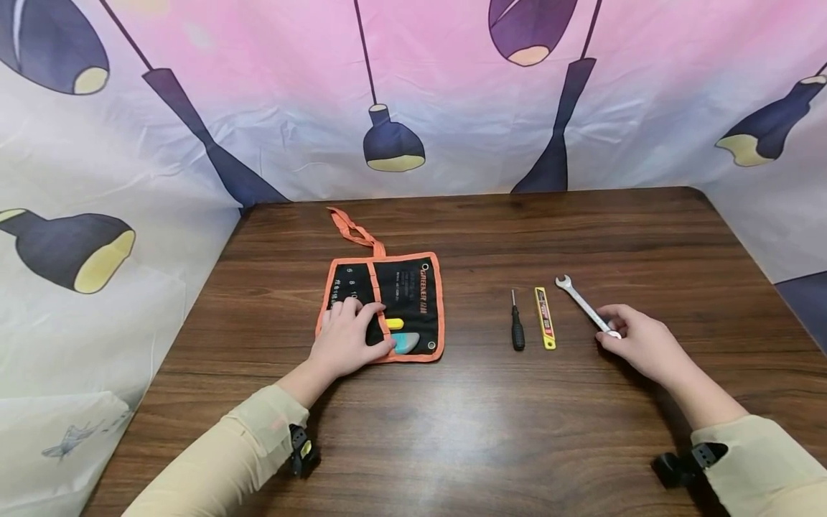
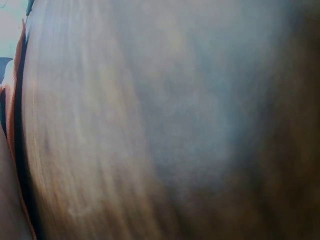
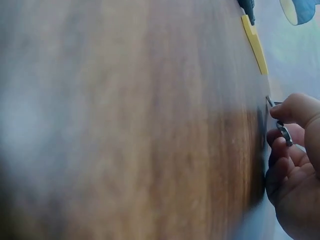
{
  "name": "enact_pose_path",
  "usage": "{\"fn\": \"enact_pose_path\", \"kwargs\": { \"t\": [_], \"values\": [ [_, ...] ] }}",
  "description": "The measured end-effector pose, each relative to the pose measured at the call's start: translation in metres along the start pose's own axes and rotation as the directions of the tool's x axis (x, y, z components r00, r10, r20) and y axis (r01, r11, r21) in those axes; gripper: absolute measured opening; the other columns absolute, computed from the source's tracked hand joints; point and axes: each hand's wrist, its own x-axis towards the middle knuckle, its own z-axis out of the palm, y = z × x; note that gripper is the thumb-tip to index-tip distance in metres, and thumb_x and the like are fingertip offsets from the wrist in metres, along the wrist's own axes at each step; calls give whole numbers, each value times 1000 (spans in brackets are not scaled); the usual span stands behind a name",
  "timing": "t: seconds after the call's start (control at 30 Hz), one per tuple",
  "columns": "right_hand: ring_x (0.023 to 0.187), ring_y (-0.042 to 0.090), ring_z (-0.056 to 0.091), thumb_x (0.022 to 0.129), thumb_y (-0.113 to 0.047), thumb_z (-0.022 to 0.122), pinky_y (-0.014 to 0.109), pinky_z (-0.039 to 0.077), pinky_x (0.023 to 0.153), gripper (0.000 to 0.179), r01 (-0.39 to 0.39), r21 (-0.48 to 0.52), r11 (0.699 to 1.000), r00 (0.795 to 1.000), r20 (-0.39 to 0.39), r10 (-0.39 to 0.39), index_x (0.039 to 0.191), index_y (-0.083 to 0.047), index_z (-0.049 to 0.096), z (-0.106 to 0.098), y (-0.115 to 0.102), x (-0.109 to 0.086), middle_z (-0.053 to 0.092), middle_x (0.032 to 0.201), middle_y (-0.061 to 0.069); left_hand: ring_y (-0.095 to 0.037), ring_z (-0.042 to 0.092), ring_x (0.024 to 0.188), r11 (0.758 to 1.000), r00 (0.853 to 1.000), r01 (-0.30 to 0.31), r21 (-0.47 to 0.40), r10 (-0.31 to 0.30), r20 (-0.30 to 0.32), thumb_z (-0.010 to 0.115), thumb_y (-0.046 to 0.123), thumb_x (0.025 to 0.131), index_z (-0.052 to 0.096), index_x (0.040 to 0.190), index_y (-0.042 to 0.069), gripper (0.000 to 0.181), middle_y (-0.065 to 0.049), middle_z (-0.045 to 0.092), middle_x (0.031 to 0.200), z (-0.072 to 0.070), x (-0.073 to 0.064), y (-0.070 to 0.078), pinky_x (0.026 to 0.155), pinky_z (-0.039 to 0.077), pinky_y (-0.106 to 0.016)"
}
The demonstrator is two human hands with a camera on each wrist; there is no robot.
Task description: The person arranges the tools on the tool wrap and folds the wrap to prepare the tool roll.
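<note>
On the left half of the table lies a black tool pouch [image 1: 403, 283] with orange trim. My left hand [image 1: 345, 337] rests on it, fingertips and thumb along the orange pocket edge. A teal-and-grey piece [image 1: 408, 342] and a yellow piece [image 1: 395, 324] stick out of the pocket beside the thumb. The left wrist view shows only a strip of the pouch's trim [image 2: 13, 110]. My right hand [image 1: 639, 341] pinches the ring end of a silver combination wrench [image 1: 584, 303], whose open jaw points away to the left. That ring end [image 3: 284, 134] shows between thumb and fingers.
Left of the wrench lie a black-handled screwdriver [image 1: 517, 330] and a slim yellow case [image 1: 545, 316] with a printed label, both lengthwise. The pouch's orange strap [image 1: 352, 230] trails toward the back edge. A lamp-patterned curtain [image 1: 452, 143] hangs behind the brown wooden table [image 1: 452, 445].
</note>
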Motion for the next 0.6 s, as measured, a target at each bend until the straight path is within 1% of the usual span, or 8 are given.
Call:
{"fn": "enact_pose_path", "kwargs": {
  "t": [0.13, 0.27, 0.47, 0.6],
  "values": [
    [78, 24, 56, 86, -19, 65, 37, 41, 64, 39, 1, -2, 1000, 1000, -24, -1, 116, 4, 56, 1, 0, 4, 61, 90, 11, -25, 34, 82, 1000, 1000, 4, 1, -4, 4, 59, 63, 77, 55, 128, 23, 66, -5, 40, 96, -1, 0, 1, 71, 27, -40],
    [70, 21, 51, 86, -20, 65, 35, 38, 60, 35, 4, -13, 1000, 998, -55, -5, 113, 3, 59, 1, 0, 8, 59, 84, 9, -25, 35, 82, 1000, 1000, 3, 2, -3, 4, 59, 64, 77, 55, 128, 22, 66, -6, 41, 96, -2, -1, 1, 71, 27, -40],
    [62, 18, 44, 86, -21, 67, 33, 33, 55, 38, 7, -40, 999, 999, -37, -9, 114, 2, 58, 1, 1, 15, 55, 75, 4, -25, 35, 82, 1000, 1000, 3, 3, -3, 3, 59, 64, 77, 55, 128, 22, 66, -6, 42, 96, -2, -1, 1, 71, 27, -40],
    [63, 20, 46, 85, -17, 66, 34, 34, 56, 32, 27, -65, 997, 996, -84, -32, 111, 1, 60, 3, 2, 20, 55, 75, 6, -24, 35, 82, 1000, 1000, 3, 3, -3, 2, 59, 64, 77, 55, 128, 22, 66, -5, 42, 96, -1, 0, 1, 71, 27, -40]
  ]
}}
